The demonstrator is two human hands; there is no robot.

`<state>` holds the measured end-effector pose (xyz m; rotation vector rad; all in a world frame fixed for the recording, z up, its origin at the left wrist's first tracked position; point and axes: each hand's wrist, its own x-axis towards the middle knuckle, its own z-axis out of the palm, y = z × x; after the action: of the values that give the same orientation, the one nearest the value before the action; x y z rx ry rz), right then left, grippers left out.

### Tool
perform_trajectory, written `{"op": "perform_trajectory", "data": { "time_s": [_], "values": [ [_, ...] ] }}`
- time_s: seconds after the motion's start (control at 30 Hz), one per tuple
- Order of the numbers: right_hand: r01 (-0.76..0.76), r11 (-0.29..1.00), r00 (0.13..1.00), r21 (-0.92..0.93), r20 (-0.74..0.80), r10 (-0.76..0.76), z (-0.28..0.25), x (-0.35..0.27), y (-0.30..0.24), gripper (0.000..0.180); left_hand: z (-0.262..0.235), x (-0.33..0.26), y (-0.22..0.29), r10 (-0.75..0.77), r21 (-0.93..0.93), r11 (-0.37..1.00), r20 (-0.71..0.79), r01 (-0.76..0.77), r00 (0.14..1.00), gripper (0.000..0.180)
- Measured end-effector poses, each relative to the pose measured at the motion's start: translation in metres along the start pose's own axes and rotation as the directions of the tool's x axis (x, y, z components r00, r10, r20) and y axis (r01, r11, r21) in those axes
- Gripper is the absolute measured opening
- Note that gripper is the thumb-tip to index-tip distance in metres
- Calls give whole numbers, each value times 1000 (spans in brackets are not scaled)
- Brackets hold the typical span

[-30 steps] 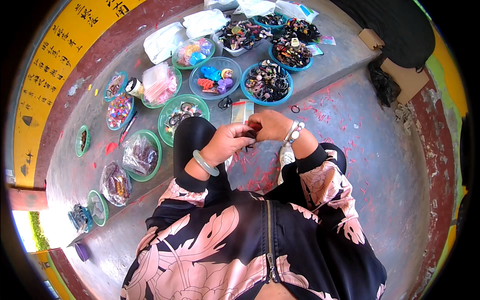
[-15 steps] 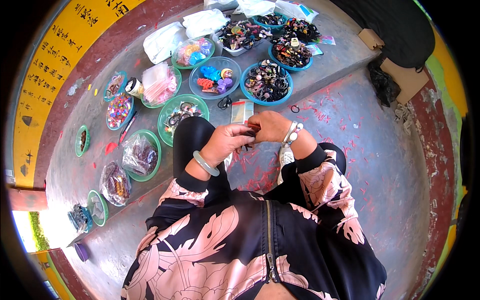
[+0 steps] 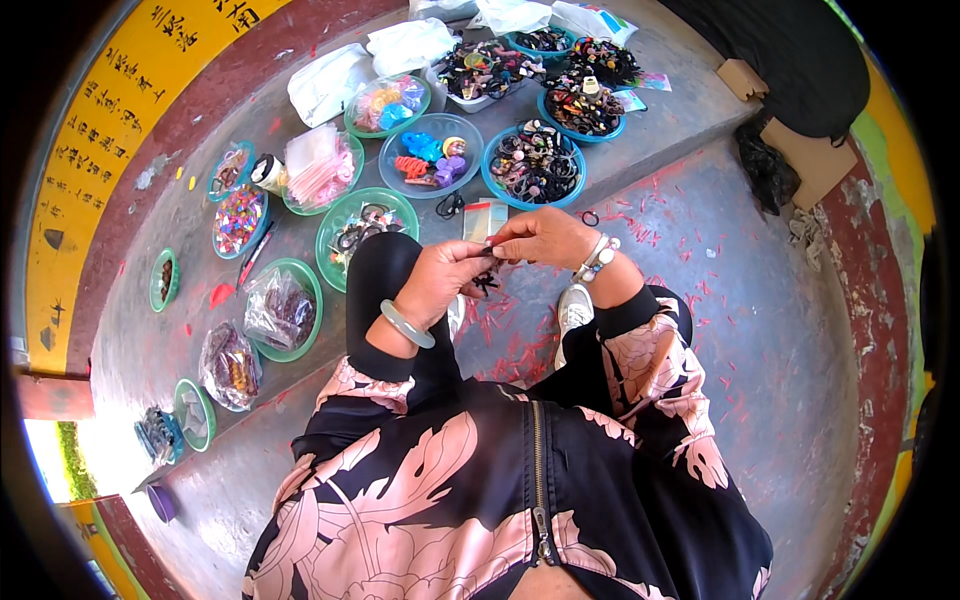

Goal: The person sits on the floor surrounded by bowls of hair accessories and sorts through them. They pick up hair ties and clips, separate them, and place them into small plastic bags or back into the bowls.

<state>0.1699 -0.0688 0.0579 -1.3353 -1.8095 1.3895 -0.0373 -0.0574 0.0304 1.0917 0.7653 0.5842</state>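
Note:
My left hand (image 3: 440,281) and my right hand (image 3: 552,242) meet above the gap between my knees, with fingertips pinched together. Between them is a small dark piece, and a black hair tie (image 3: 486,283) dangles below the left fingers. Most of it is hidden by the fingers. A tiny reddish spot shows at the pinch. Just beyond my hands lies a small clear packet with a red and white card (image 3: 484,219). Beside it is a loose black hair tie (image 3: 450,206), and another black ring (image 3: 590,218) lies to the right.
On the ledge stand a blue bowl of beaded hair ties (image 3: 533,204), a clear bowl of coloured figures (image 3: 430,193), a green bowl of dark loops (image 3: 325,215) and a green basin with a bagged dark heap (image 3: 316,345). Red scraps (image 3: 625,222) litter the floor.
My right hand has tilted and drawn its fingers a little left and up. The dangling black piece shows more clearly beneath my left fingers. Bowls and packets have stayed put.

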Motion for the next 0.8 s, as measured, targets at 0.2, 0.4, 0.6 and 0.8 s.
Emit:
{"op": "perform_trajectory", "data": {
  "time_s": [0.2, 0.4, 0.6, 0.8],
  "values": [
    [-58, 998, 997, 39, -55, 61, 1, 3, 4, 27, 1, -1, 0, -36, -76, 996, 39, 39, 999, 18],
    [-31, 998, 998, 46, -61, 33, 3, 3, 5, 25, 1, 0, -1, -14, -21, 1000, 77, 16, 997, 20],
    [12, 999, 999, 52, -41, -10, 5, 8, 14, 21, 1, 0, -5, -3, 26, 1000, 53, 2, 999, 22],
    [-73, 956, 994, 283, -54, 92, 1, 3, 5, 16, 5, -2, 0, -3, -14, 1000, 2, 3, 1000, 21]
  ]
}}
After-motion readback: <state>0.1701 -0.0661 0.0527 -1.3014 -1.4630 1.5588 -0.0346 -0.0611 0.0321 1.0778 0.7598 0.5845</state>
